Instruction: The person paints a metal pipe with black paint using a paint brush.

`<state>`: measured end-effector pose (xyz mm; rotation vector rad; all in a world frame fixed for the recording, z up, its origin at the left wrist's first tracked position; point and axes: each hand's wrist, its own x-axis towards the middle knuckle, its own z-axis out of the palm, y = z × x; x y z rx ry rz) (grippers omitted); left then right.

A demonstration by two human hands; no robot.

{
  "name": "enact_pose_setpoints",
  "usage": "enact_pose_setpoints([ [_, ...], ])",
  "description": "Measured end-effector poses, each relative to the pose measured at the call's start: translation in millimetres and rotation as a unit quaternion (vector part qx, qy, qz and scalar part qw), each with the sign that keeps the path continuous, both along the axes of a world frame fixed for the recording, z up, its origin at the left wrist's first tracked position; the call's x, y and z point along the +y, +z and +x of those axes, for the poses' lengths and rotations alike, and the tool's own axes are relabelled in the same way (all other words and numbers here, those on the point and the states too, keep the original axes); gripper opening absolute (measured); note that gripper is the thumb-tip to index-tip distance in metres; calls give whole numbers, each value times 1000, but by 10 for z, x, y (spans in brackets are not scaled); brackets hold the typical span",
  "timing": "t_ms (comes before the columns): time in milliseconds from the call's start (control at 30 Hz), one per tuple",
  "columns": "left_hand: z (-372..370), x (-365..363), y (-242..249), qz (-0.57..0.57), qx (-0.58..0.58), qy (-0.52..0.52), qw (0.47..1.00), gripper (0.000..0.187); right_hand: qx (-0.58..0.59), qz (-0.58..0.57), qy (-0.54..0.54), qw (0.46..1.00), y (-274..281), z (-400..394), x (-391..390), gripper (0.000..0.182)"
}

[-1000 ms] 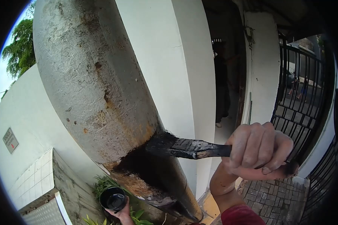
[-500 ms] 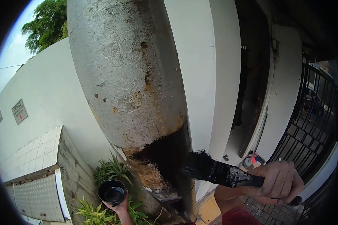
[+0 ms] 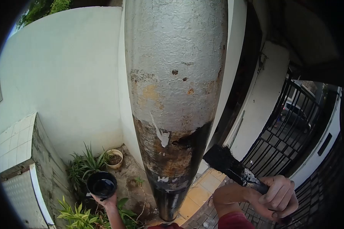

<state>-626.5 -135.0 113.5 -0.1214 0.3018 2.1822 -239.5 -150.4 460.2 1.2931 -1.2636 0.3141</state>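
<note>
My right hand (image 3: 278, 198) is wrapped round the handle of a wide paintbrush (image 3: 233, 168), its bristles soaked in black. The bristle end sits just right of a thick round pole (image 3: 176, 95), apart from it as far as I can tell. Grey paint covers the pole's upper part; lower down it is brown and rusty, with a fresh black patch (image 3: 200, 139) on the right side and black at the foot. At lower left, my left hand (image 3: 105, 201) holds a black bowl (image 3: 101, 184) with dark, shiny liquid inside.
Green plants (image 3: 80, 217) and a white flowerpot (image 3: 114, 158) stand near the pole's base. A white wall (image 3: 65, 84) rises behind, with a tiled ledge (image 3: 13, 141) at left. On the right is a black barred gate (image 3: 283, 133), a car (image 3: 296, 114) beyond it.
My view has swung left round the pole, showing more of its rusty side. The brush has come away from the black patch. Both hands keep their hold.
</note>
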Motion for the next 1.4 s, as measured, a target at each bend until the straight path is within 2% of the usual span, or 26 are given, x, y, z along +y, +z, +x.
enact_pose_setpoints([
  [100,-107,-78,-6,-7,8,-30,999,65,-138,-28,-200,970,111,-206,-18,23],
  [133,-148,-104,-6,-5,-3,-58,998,64,-136,-28,-212,967,90,-243,-76,23],
  [233,-211,-221,29,-30,-12,-95,995,64,-64,-53,-181,980,6,-293,-282,20],
  [267,-228,-257,1,-39,-1,-107,993,66,-30,4,-179,983,25,-324,-378,22],
  [300,-274,-245,-90,-39,-1,-117,992,66,57,-59,-177,981,-85,-371,-565,33],
  [367,-351,-209,-331,-2,0,-149,989,69,-32,-90,-297,950,69,-615,-350,31],
  [433,-348,-200,-505,-12,20,-171,985,69,-27,-216,-429,876,-62,-670,-257,43],
  [500,-329,-195,-539,-14,41,-188,981,70,6,-150,-326,933,-15,-641,-496,42],
  [533,-238,-184,-459,-7,34,-213,977,71,9,-147,-329,933,-21,-602,-539,42],
  [600,-174,-140,-487,16,26,-251,968,70,10,-62,-348,936,-47,-541,-617,40],
  [633,-140,-148,-481,14,27,-255,966,70,10,-65,-352,934,-41,-672,-556,40],
  [700,-11,-158,-440,-6,42,-274,961,70,111,-254,-468,839,-16,-994,-325,33],
  [733,57,-186,-319,-1,38,-285,958,69,23,-183,-372,910,34,-902,-388,24],
  [767,100,-173,-320,2,38,-287,957,69,23,-180,-374,910,26,-834,-469,24],
  [833,162,-147,-342,30,44,-314,948,69,88,-77,-359,926,-36,-762,-623,22],
  [867,178,-150,-368,24,55,-313,948,69,22,-109,-356,928,-45,-759,-618,21],
  [900,193,-173,-398,21,56,-314,947,69,23,-111,-357,927,-40,-830,-558,21],
  [967,195,-210,-426,-7,66,-316,946,69,58,-220,-478,849,-21,-992,-395,34],
  [1000,207,-235,-384,-6,68,-317,946,69,45,-165,-409,896,45,-999,-431,37],
  [1100,204,-323,-257,12,40,-340,939,69,-20,-120,-373,920,3,-754,-600,41],
  [1133,206,-356,-248,2,44,-340,939,68,25,-136,-377,916,60,-870,-469,40],
  [1167,200,-393,-248,-9,49,-340,939,68,-15,-207,-449,869,95,-884,-376,40],
  [1267,185,-404,-247,-2,65,-325,943,73,-9,-220,-401,889,-65,-776,-486,42],
  [1333,157,-357,-281,-3,75,-314,946,70,1,-145,-322,936,-111,-757,-619,53],
  [1367,151,-351,-302,-8,84,-303,949,67,1,-145,-322,936,-112,-816,-556,53],
  [1400,162,-353,-290,-9,83,-303,949,67,13,-190,-394,899,-82,-962,-450,43],
])
